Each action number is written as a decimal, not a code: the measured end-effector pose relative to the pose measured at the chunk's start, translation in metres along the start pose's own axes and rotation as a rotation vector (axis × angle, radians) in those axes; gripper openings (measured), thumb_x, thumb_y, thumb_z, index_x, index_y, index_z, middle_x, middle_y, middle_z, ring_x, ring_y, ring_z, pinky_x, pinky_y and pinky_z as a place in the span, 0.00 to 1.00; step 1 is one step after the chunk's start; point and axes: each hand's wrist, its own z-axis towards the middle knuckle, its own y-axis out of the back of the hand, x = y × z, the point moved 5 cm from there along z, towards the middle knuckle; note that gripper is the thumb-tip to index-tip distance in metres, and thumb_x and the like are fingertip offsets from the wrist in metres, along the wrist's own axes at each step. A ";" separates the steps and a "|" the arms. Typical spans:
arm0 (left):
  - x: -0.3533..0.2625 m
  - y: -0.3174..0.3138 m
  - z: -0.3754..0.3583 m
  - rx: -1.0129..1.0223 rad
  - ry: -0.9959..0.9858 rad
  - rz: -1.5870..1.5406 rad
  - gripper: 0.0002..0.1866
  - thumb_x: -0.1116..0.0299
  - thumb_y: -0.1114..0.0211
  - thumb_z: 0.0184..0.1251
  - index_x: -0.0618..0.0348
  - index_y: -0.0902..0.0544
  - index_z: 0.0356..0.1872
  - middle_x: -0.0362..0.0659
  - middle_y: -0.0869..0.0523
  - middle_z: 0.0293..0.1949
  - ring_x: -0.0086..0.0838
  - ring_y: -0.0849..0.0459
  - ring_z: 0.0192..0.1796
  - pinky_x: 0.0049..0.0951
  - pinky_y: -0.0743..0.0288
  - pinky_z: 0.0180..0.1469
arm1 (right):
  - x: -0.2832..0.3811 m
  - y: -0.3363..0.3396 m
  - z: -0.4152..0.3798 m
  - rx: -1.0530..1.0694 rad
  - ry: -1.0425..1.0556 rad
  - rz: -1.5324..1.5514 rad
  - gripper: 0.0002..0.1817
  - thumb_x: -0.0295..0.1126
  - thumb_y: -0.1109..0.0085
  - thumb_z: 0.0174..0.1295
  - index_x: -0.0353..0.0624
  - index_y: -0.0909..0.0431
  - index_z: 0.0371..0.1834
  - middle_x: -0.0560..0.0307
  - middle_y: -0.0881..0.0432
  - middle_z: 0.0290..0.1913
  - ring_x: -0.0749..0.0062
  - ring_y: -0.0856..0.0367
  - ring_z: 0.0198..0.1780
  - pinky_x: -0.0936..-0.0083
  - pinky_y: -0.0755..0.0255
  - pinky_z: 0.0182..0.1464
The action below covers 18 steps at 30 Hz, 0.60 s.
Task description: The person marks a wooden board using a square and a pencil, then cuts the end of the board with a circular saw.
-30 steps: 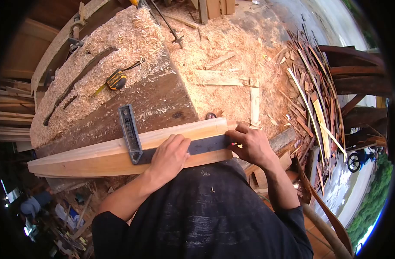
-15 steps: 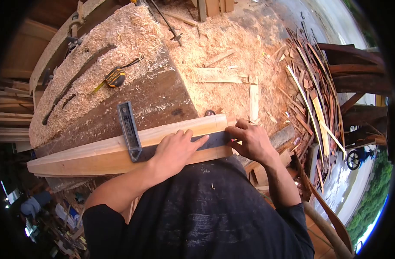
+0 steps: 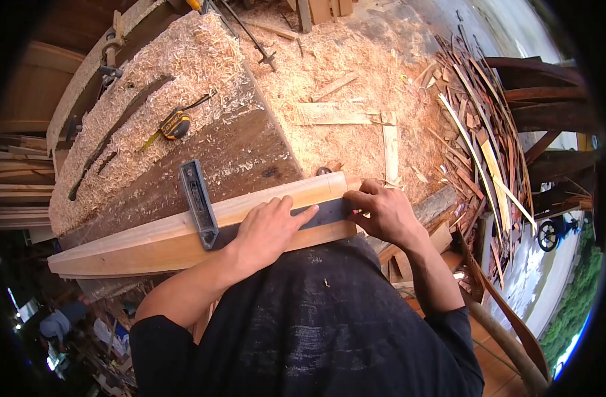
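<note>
A long pale timber piece [image 3: 131,243] lies across the bench, tapering toward the left. Against its side rests a try square with a dark blade [image 3: 324,213] and a grey stock [image 3: 198,204]; the blade runs along the wood. My left hand [image 3: 263,228] is spread flat on the blade, index finger stretched to the right, pressing it to the timber. At the right end of the wood, my right hand [image 3: 382,213] has its fingers pinched round a thin pencil [image 3: 357,212], of which only a small pinkish bit shows. Its fingertips are at the blade's end.
A yellow-and-black tape measure [image 3: 176,124] lies on shavings on the bench [image 3: 243,145]. Beyond are a metal bar clamp [image 3: 253,40], a floor covered in shavings [image 3: 343,59], and a heap of wood offcuts [image 3: 478,145] at right. A person is at lower left.
The view has shifted slightly. Both hands and the try square keep nearly the same places on the timber; my right hand's fingers have moved only a little.
</note>
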 end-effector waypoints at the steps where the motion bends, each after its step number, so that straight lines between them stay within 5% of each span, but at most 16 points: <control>1: -0.001 0.000 -0.001 -0.003 -0.003 0.006 0.34 0.75 0.40 0.68 0.36 0.26 0.76 0.49 0.22 0.43 0.43 0.17 0.48 0.41 0.19 0.51 | 0.001 0.001 -0.001 -0.011 0.007 0.001 0.20 0.32 0.25 0.55 0.50 0.13 0.53 0.54 0.15 0.44 0.55 0.12 0.40 0.61 0.18 0.42; 4: -0.001 0.001 -0.001 -0.012 0.001 0.016 0.34 0.75 0.40 0.68 0.36 0.26 0.76 0.49 0.23 0.43 0.42 0.17 0.48 0.41 0.19 0.50 | -0.003 0.017 -0.019 -0.351 -0.016 0.219 0.17 0.45 0.35 0.70 0.44 0.14 0.50 0.52 0.16 0.39 0.54 0.15 0.34 0.63 0.23 0.36; 8: 0.000 0.000 -0.001 0.010 0.022 -0.004 0.34 0.75 0.39 0.68 0.35 0.25 0.76 0.49 0.23 0.43 0.42 0.17 0.48 0.41 0.20 0.50 | -0.004 0.017 -0.056 -0.293 -0.139 0.688 0.36 0.62 0.53 0.78 0.36 0.12 0.47 0.54 0.19 0.28 0.65 0.19 0.32 0.73 0.27 0.36; 9: 0.000 0.000 0.000 0.016 0.022 -0.003 0.34 0.75 0.39 0.68 0.36 0.24 0.75 0.49 0.23 0.43 0.42 0.17 0.48 0.41 0.20 0.50 | 0.002 0.010 -0.063 -0.158 -0.254 0.748 0.30 0.56 0.46 0.77 0.35 0.12 0.47 0.51 0.15 0.30 0.63 0.16 0.33 0.70 0.25 0.39; 12: 0.002 -0.002 0.000 -0.008 0.015 -0.031 0.34 0.74 0.37 0.67 0.36 0.24 0.75 0.49 0.23 0.43 0.43 0.17 0.48 0.42 0.20 0.50 | 0.031 0.003 -0.054 -0.159 0.022 0.634 0.11 0.33 0.32 0.71 0.37 0.12 0.49 0.48 0.12 0.36 0.56 0.13 0.36 0.65 0.20 0.42; 18: 0.002 -0.005 -0.001 -0.024 0.021 -0.025 0.34 0.72 0.35 0.66 0.35 0.23 0.75 0.49 0.23 0.44 0.43 0.17 0.49 0.42 0.20 0.49 | 0.049 -0.027 -0.040 -0.124 0.120 0.525 0.13 0.23 0.29 0.62 0.40 0.13 0.51 0.49 0.14 0.36 0.54 0.13 0.37 0.63 0.20 0.40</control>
